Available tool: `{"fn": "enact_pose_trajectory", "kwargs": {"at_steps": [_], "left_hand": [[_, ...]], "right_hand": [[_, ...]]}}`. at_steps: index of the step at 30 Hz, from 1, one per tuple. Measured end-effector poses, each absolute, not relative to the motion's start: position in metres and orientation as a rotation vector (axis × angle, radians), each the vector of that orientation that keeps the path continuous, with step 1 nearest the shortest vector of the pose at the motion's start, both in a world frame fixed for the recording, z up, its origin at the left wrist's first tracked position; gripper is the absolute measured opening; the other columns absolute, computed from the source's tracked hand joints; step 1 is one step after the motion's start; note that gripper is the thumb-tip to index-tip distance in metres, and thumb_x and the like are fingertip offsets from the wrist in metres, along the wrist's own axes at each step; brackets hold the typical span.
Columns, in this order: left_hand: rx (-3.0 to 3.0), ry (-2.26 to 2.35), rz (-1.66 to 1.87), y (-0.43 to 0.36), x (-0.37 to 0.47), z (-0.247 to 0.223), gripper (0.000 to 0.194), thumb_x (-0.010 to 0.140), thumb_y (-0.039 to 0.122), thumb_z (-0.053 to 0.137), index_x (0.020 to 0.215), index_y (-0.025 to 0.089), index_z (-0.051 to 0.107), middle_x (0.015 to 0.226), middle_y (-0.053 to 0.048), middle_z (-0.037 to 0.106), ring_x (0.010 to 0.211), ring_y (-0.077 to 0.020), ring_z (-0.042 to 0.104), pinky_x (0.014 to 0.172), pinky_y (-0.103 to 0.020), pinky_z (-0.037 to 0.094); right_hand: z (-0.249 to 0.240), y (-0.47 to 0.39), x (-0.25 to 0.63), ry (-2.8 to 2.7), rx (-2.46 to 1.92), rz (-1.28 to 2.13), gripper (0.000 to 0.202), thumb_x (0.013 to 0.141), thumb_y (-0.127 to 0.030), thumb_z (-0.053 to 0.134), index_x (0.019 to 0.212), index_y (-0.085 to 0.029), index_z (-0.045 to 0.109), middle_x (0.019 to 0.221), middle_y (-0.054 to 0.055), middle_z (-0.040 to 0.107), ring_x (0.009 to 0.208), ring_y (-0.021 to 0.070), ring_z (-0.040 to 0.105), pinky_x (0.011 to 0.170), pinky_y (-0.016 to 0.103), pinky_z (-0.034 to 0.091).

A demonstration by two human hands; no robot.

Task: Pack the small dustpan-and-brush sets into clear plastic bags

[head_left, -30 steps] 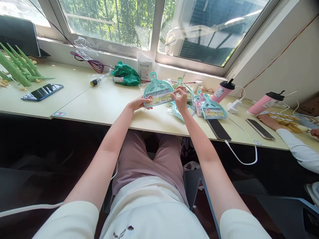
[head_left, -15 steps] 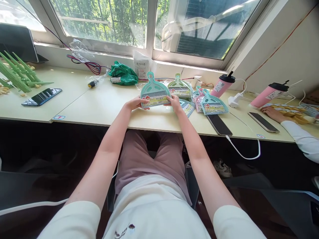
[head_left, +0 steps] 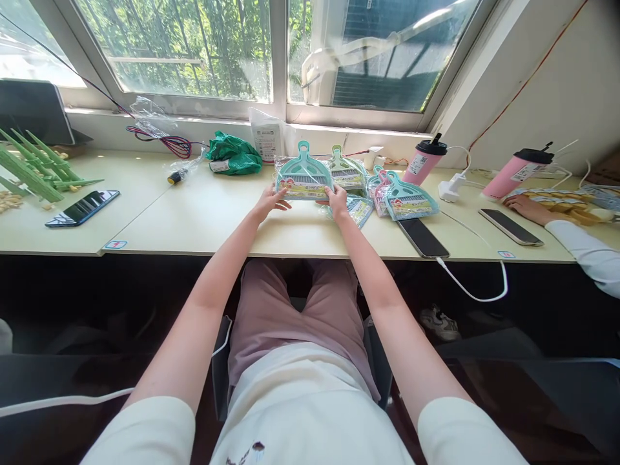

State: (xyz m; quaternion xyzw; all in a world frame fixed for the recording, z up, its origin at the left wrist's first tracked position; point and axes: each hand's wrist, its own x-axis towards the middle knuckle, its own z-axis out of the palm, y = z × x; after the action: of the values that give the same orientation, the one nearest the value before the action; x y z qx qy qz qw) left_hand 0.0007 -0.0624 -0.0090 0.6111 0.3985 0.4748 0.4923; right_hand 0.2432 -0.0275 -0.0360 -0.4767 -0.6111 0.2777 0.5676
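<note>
Between my hands a wrapped teal dustpan-and-brush set [head_left: 304, 175] stands with its handle up and its label facing me. My left hand [head_left: 272, 201] grips its left edge, and my right hand [head_left: 338, 197] pinches its lower right corner. Just behind, to the right, is a wrapped green dustpan set [head_left: 345, 173]. A blue-labelled pack [head_left: 359, 210] lies flat beside my right hand. Farther right, a pink wrapped set [head_left: 381, 194] is partly covered by another teal dustpan set [head_left: 411, 199].
A black phone [head_left: 423, 238], white charger [head_left: 451, 187] and two pink tumblers [head_left: 424, 161] are on the right, near another person's hand [head_left: 527, 210]. A green bag [head_left: 235, 154], screwdriver [head_left: 177, 175], blue phone [head_left: 82, 208] and green sticks [head_left: 39, 169] lie left.
The teal set in my hands has moved slightly right and sits more level and upright. The camera view has tilted up a little. Both hands keep hold of the set.
</note>
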Motion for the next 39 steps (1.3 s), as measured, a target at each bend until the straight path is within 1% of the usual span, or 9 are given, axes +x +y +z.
{"fn": "enact_pose_trajectory", "kwargs": {"at_steps": [5,11,18,22,26,30,33,36,39], "left_hand": [[1.317,1.048,1.185,-0.046,-0.001,-0.013,0.041,0.085,0.041,0.077,0.112,0.014,0.064,0.100,-0.010,0.077,0.060,-0.0156,0.073,0.062,-0.026,0.059],[1.262,1.085,1.173,-0.041,0.003,-0.015,0.046,0.078,0.036,0.082,0.113,0.014,0.063,0.086,-0.006,0.075,0.055,-0.0165,0.072,0.056,-0.025,0.058],[1.181,1.132,1.246,-0.035,-0.006,-0.010,0.029,0.074,0.026,0.077,0.097,0.014,0.063,0.068,-0.002,0.068,0.048,-0.0133,0.065,0.050,-0.022,0.049],[1.073,1.276,1.385,-0.030,-0.040,-0.002,0.012,0.078,0.021,0.066,0.085,0.017,0.057,0.061,0.001,0.063,0.046,-0.0097,0.060,0.049,-0.018,0.043],[1.104,1.512,1.276,-0.038,-0.094,0.001,0.005,0.080,0.016,0.060,0.085,0.017,0.059,0.068,0.001,0.064,0.050,-0.0097,0.063,0.050,-0.019,0.041],[1.149,1.806,1.159,-0.050,-0.143,0.006,0.003,0.087,0.016,0.059,0.085,0.016,0.061,0.074,-0.001,0.065,0.065,-0.0132,0.066,0.058,-0.021,0.044],[1.166,2.025,1.182,-0.053,-0.161,0.014,0.016,0.084,0.020,0.073,0.091,0.015,0.060,0.089,-0.006,0.067,0.108,-0.0267,0.066,0.085,-0.032,0.053],[1.365,2.324,1.461,-0.055,-0.147,0.020,0.038,0.084,0.023,0.077,0.116,0.013,0.059,0.127,-0.014,0.064,0.144,-0.0363,0.041,0.116,-0.050,0.039],[1.677,2.270,1.539,-0.063,-0.098,0.023,0.025,0.094,0.028,0.064,0.115,0.014,0.064,0.128,-0.017,0.066,0.142,-0.0356,0.046,0.116,-0.050,0.040]], "right_hand": [[-0.033,-0.034,0.238,-1.259,-1.034,0.927,0.043,0.088,-0.051,0.072,0.117,-0.019,0.070,0.111,0.010,0.071,0.099,0.0262,0.075,0.082,0.043,0.070],[-0.032,-0.035,0.237,-1.246,-1.068,0.930,0.036,0.091,-0.046,0.068,0.114,-0.019,0.070,0.117,0.009,0.071,0.108,0.0255,0.073,0.081,0.042,0.071],[-0.029,-0.042,0.231,-1.386,-1.122,0.912,0.059,0.092,-0.065,0.065,0.131,-0.020,0.067,0.112,0.008,0.071,0.097,0.0263,0.078,0.079,0.041,0.071],[-0.012,-0.065,0.228,-1.470,-1.053,0.667,0.069,0.100,-0.073,0.044,0.148,-0.024,0.059,0.126,0.009,0.072,0.107,0.0258,0.076,0.084,0.040,0.069],[0.004,-0.095,0.258,-1.686,-1.058,0.241,0.061,0.105,-0.066,0.039,0.135,-0.023,0.070,0.137,0.012,0.070,0.123,0.0301,0.069,0.096,0.048,0.064],[0.002,-0.118,0.316,-2.159,-1.225,0.036,0.053,0.097,-0.062,0.062,0.136,-0.026,0.070,0.149,0.009,0.064,0.147,0.0358,0.052,0.119,0.060,0.045],[-0.010,-0.129,0.347,-2.379,-1.407,0.005,0.077,0.084,-0.057,0.080,0.151,-0.026,0.058,0.157,0.012,0.057,0.152,0.0405,0.046,0.121,0.064,0.042],[-0.023,-0.136,0.353,-2.434,-1.520,-0.043,0.065,0.092,-0.045,0.073,0.151,-0.024,0.057,0.152,0.014,0.061,0.144,0.0392,0.055,0.116,0.062,0.045],[-0.031,-0.142,0.338,-2.404,-1.511,-0.151,0.045,0.097,-0.031,0.062,0.141,-0.022,0.066,0.140,0.014,0.070,0.128,0.0361,0.067,0.117,0.060,0.043]]}}
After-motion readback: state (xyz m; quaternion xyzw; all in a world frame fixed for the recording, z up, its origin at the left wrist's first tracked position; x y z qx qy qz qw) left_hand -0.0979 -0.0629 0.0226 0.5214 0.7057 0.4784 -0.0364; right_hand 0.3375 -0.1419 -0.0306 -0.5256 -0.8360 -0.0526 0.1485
